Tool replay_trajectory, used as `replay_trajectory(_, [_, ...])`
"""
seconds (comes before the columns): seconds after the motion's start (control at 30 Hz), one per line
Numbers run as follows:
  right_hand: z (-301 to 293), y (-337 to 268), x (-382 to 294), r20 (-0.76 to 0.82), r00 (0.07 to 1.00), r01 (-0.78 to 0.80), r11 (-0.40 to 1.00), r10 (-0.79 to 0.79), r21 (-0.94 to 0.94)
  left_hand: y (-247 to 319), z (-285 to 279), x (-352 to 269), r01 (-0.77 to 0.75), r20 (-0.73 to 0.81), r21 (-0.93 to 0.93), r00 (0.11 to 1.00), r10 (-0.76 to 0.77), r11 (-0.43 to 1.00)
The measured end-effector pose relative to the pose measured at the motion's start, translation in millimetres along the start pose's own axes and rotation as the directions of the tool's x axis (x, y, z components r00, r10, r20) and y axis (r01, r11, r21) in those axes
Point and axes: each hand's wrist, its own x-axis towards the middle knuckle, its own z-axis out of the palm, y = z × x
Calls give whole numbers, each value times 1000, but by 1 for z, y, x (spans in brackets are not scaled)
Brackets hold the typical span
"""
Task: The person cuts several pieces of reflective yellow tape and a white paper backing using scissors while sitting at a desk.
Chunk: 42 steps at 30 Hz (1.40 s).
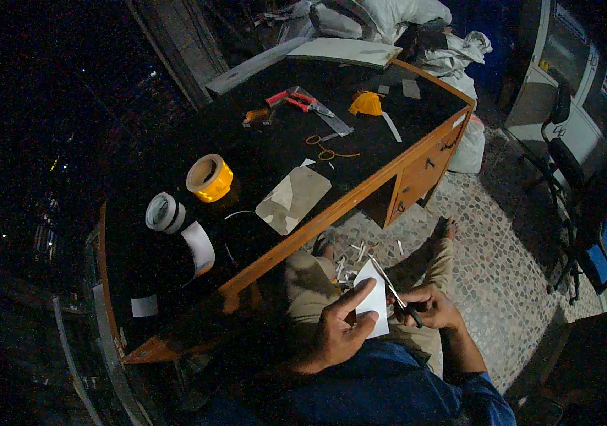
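My left hand (pixel 343 327) grips a white rectangular piece of sheet (pixel 371 298) above my lap, the thumb and index finger lying across its face. In my right hand (pixel 434 308) is a pair of scissors (pixel 393 287) with dark handles. Its blades point away from me and lie along the right edge of the white piece. Whether the blades are apart is hard to make out. White cut strips (pixel 345 272) lie on the floor beyond the sheet, between my legs.
A wooden desk (pixel 303 242) with a black top stands ahead. On it are a yellow tape roll (pixel 210 178), a white tape roll (pixel 165 212), a curled white strip (pixel 198 247), a beige plate (pixel 293 199) and red-handled tools (pixel 301 100). An office chair (pixel 585 234) stands right.
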Motion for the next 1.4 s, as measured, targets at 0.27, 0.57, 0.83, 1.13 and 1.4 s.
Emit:
replay_trajectory(0.27, [2, -3, 2, 2, 1000, 9, 1000, -9, -17, -3, 2, -3, 78, 14, -105, 997, -77, 991])
replay_trajectory(0.57, [1, 17, -4, -61, 998, 9, 995, -15, -98, 3, 0, -1, 89, 30, -59, 996, -87, 994])
replay_trajectory(0.83, [5, 15, 4, -70, 996, -45, 982, 59, 185, -11, 3, -3, -64, -13, 68, 998, 65, 996])
replay_trajectory(1.13, [-3, 25, -6, 25, 997, 62, 974, -69, 220, 0, -5, -3, 51, 35, -14, 998, -50, 999])
replay_trajectory(1.4, [-16, 18, -7, 112, 992, 53, 999, -54, 10, -3, 1, -6, 137, 104, -172, 987, -121, 976])
